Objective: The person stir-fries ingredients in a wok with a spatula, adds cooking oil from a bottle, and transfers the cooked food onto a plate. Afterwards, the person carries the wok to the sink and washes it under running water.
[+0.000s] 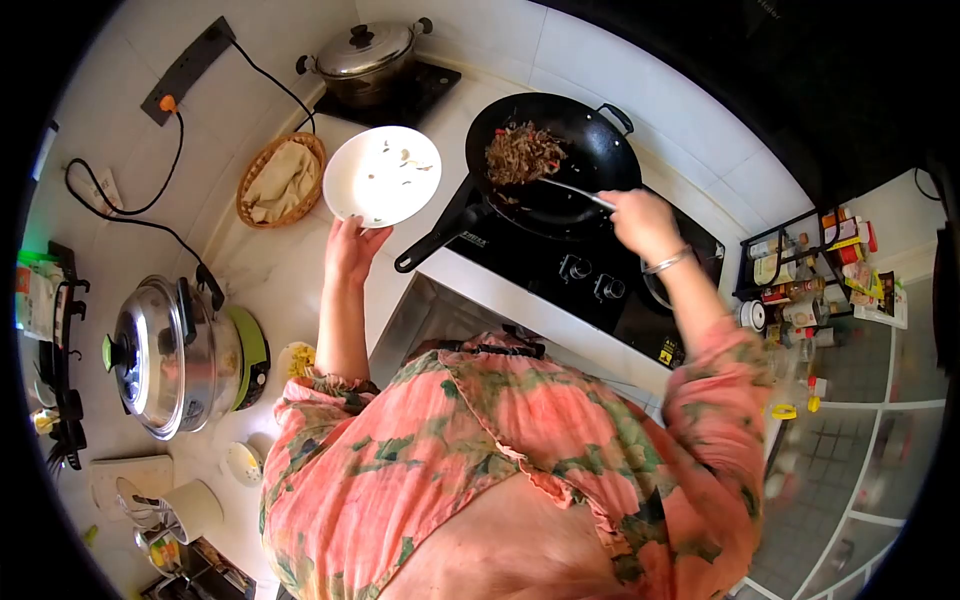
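Observation:
My left hand (354, 247) grips the near rim of a white plate (372, 185) that has a few food scraps on it. The plate is held up to the left of a black wok (590, 150). My right hand (645, 225) is closed around the handle of a metal spatula (578, 191). Its far end reaches into the wok, at the edge of a heap of shredded brown food with red bits (523, 153). The spatula's blade is mostly hidden by the food. The wok sits on a black gas stove (540, 262), its long handle pointing toward the lower left.
A lidded steel pot (362, 60) stands at the back left. Near it is a wicker basket (282, 180) with a cloth. A steamer (165, 355) with a green base stands at left, its cord (130, 212) running along the wall. A rack of seasoning bottles (795, 265) is at right.

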A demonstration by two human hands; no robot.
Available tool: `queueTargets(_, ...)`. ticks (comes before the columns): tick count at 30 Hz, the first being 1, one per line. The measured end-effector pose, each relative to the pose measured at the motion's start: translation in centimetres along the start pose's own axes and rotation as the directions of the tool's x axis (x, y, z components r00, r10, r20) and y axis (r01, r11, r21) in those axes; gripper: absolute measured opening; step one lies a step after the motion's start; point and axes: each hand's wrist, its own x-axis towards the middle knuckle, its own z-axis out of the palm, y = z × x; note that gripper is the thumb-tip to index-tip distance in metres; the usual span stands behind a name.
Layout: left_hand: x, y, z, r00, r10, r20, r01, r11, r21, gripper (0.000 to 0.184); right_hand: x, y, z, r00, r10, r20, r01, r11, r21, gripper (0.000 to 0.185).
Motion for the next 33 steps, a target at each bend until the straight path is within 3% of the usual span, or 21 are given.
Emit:
queueTargets(3,-0.2,0.7,3.6,0.999,0.000,0.034,-0.002,0.999,0.051,0.041,0.8,0.3,7.1,0.985,0.039,-0.168,0.000,0.973,0.229,0.037)
queueTargets(4,0.1,0.7,4.3,0.998,-0.020,0.063,0.016,0.998,0.055,0.041,1.5,1.7,9.4,0.993,0.053,-0.103,-0.005,0.905,0.425,0.039)
queueTargets(5,0.2,0.6,5.1,0.995,-0.042,0.093,0.036,0.998,0.059,0.040,1.4,1.8,9.4,0.993,0.051,-0.104,-0.002,0.905,0.426,0.039)
queueTargets(7,0.3,0.3,6.4,0.995,-0.043,0.086,0.038,0.998,0.058,0.039,0.9,2.0,9.4,0.958,0.209,0.194,-0.284,0.626,0.726,0.041)
queueTargets(9,0.6,-0.1,7.0,0.995,-0.031,0.099,0.022,0.996,0.092,0.038,-0.2,1.7,9.4,0.947,0.256,0.195,-0.317,0.637,0.703,0.039)
queueTargets(11,0.8,-0.4,7.2,0.996,-0.032,0.085,0.022,0.993,0.115,0.037,-0.9,2.0,10.2,0.960,0.279,0.035,-0.233,0.720,0.654,0.038)
queueTargets(19,0.9,-0.8,7.5,0.998,0.009,0.059,-0.016,0.993,0.117,0.036,-5.8,3.8,6.9,0.961,0.278,-0.004,-0.199,0.697,0.689,0.042)
queueTargets(23,0.9,-1.2,7.6,0.998,0.009,0.069,-0.016,0.994,0.104,0.036,-6.5,6.9,6.9,0.958,0.283,0.046,-0.195,0.523,0.830,0.044)
queueTargets(26,0.7,-2.0,9.2,0.998,-0.020,0.061,0.014,0.996,0.092,0.037,-7.2,7.0,4.6,0.953,0.270,-0.135,-0.055,0.595,0.802,0.046)
queueTargets(27,0.8,-2.5,9.6,0.997,-0.043,0.071,0.034,0.993,0.117,0.038,-7.7,6.9,3.3,0.945,0.305,-0.116,-0.112,0.637,0.762,0.044)
queueTargets(33,-0.3,-5.8,14.3,0.983,-0.116,0.143,0.103,0.990,0.098,0.042,-9.7,4.4,-1.4,0.913,0.299,-0.278,0.045,0.602,0.797,0.040)
